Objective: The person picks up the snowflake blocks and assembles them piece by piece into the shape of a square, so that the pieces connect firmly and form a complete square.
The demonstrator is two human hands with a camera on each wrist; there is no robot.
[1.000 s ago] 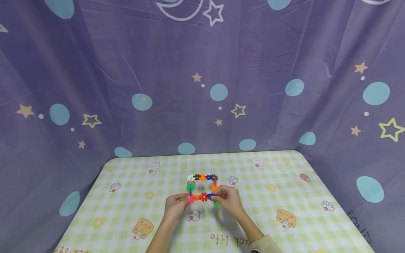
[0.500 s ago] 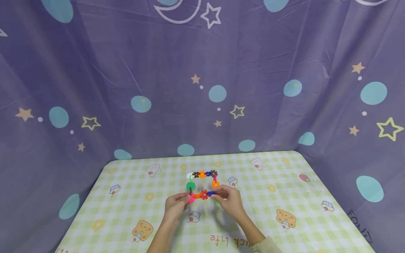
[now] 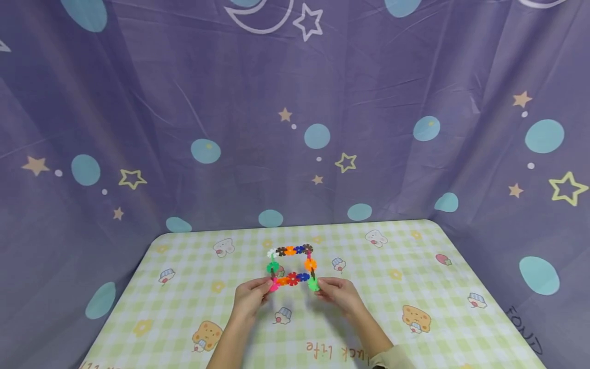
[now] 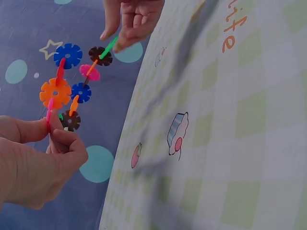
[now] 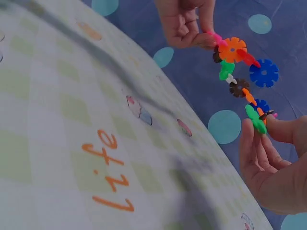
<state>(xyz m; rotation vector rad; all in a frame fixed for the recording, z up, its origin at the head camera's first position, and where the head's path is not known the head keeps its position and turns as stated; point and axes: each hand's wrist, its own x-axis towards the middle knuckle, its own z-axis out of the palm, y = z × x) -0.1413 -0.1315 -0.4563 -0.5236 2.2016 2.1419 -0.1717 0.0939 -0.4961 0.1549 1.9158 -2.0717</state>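
Note:
A chain of colourful notched snowflake discs, bent into a four-sided frame, hangs above the table between my hands. My left hand (image 3: 251,296) pinches the pink disc (image 3: 274,285) at its near left corner. At the near right, my right hand (image 3: 340,294) pinches a light green disc (image 3: 314,284) between thumb and fingers. The near row runs from pink through orange and red (image 3: 292,279) to a blue end disc (image 4: 67,56). In both wrist views that blue disc stands apart from the green one. White, brown, orange and blue discs form the far row (image 3: 290,250).
Beneath the hands lies a table (image 3: 378,287) with a green checked cloth printed with cartoon figures. A purple curtain (image 3: 258,195) with stars and blue ovals hangs behind and at both sides.
My right hand has shifted from the blue end disc to the light green disc and slightly right. The disc chain has risen and moved a little left, with my left hand still pinching the pink disc.

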